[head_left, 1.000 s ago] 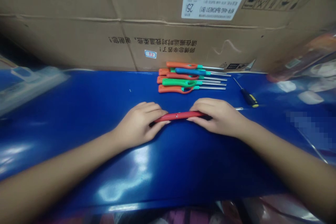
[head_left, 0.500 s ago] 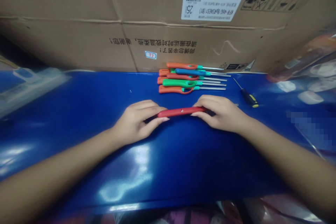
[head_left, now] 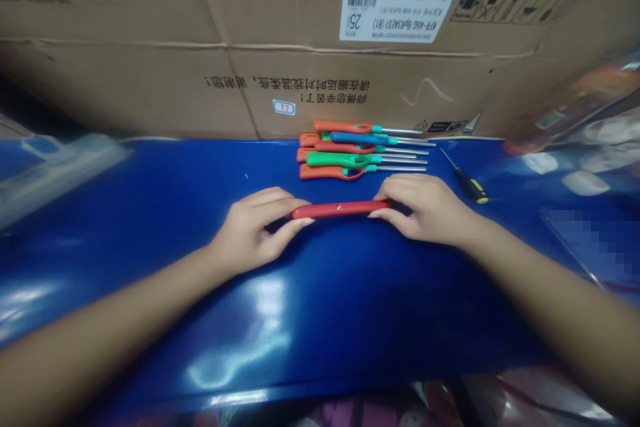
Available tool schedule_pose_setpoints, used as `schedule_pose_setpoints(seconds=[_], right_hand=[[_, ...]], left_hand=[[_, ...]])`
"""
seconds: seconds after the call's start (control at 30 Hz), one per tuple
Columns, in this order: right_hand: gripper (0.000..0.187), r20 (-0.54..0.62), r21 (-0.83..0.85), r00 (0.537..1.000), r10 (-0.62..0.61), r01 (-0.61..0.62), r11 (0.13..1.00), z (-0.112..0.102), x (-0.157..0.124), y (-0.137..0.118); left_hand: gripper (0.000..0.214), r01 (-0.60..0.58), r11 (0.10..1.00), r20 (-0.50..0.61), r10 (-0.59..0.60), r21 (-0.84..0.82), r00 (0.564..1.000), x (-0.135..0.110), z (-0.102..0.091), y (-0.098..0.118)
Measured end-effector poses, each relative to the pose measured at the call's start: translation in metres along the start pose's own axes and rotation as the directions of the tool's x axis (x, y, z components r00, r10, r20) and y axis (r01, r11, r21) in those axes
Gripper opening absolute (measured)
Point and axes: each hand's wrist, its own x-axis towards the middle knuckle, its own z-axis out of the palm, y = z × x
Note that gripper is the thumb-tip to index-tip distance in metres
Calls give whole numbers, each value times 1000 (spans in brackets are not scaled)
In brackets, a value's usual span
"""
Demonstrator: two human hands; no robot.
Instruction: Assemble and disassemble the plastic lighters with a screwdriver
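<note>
Between my two hands is a red lighter handle (head_left: 340, 208), held almost level above the blue tabletop with a small dark mark at its middle. My left hand (head_left: 263, 223) pinches its left end between thumb and fingers. The right end is in the grip of my right hand (head_left: 423, 207), whose fingers hide that end. Just beyond lies a pile of long-necked gas lighters, among them a green lighter (head_left: 336, 159), a blue lighter (head_left: 350, 138) and an orange lighter (head_left: 323, 171), their metal tubes pointing right.
A large cardboard box (head_left: 280, 13) rises behind the lighters. To their right lies a black and yellow screwdriver (head_left: 470, 185). A blurred clear plastic container (head_left: 75, 163) is at the left, and a bottle (head_left: 565, 117) with white pieces at the right. The blue table (head_left: 240, 340) ends near me.
In the picture, the red lighter handle and my left hand sit slightly further left, and a little more of the handle's right part shows beside my right hand. Both hands keep hold.
</note>
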Motion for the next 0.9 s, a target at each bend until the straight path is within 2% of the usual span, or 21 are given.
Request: schedule_pose_setpoints(seconds=[0.07,0.1,0.13,0.17,0.23,0.27,0.3,0.33,0.37,0.4,0.43,0.5,0.57,0.63,0.73,0.8,0.9], right_hand=[[22,-11,-6,1000,-10,10,1000,1,1,-2],[22,-16,-2,1000,-6,6,1000,2,1,-2],[22,-22,8,1000,3,-3,1000,3,1,-3],[22,-23,21,1000,18,-17,1000,4,2,-3],[25,-3,44,999,48,-48,998,6,2,-5],[29,13,50,999,53,-53,997,8,2,-6],[36,27,55,999,45,-47,997,9,2,-7],[42,36,58,999,28,-30,998,10,2,-8],[45,35,60,999,6,-8,998,10,2,-9],[45,27,59,1000,-17,15,998,11,2,-11],[42,17,56,999,-31,30,998,12,2,-12],[34,1,55,999,-32,32,998,12,2,-15],[30,9,75,1000,-16,16,997,12,2,-16],[29,17,97,1000,-22,20,995,11,2,-17],[28,27,113,998,-65,62,992,10,4,-19],[27,44,134,995,-93,87,987,9,4,-21],[25,52,166,989,-140,129,978,9,4,-25]], left_hand=[[18,138,990,2,-138,-24,990,2,-1,4],[22,251,966,12,-251,-65,968,4,-1,6],[26,382,915,37,-381,-131,924,5,-1,8],[29,514,829,79,-510,-218,856,7,0,10],[32,705,581,188,-702,-406,687,10,4,13],[34,748,459,236,-753,-480,614,11,6,14],[35,763,363,270,-782,-535,562,12,8,15],[37,763,302,291,-795,-571,532,12,9,16],[38,758,278,304,-793,-590,528,12,11,17],[40,747,293,312,-773,-596,552,11,12,17],[41,728,345,307,-739,-592,600,9,12,17],[45,647,532,258,-628,-547,734,6,13,16],[42,497,758,181,-467,-423,866,1,13,15],[31,310,918,144,-282,-246,949,-2,12,14],[21,93,992,146,-80,-83,986,-4,10,14],[23,29,998,132,-21,-58,991,-4,9,15],[27,-3,998,125,11,-63,992,-5,10,16]])
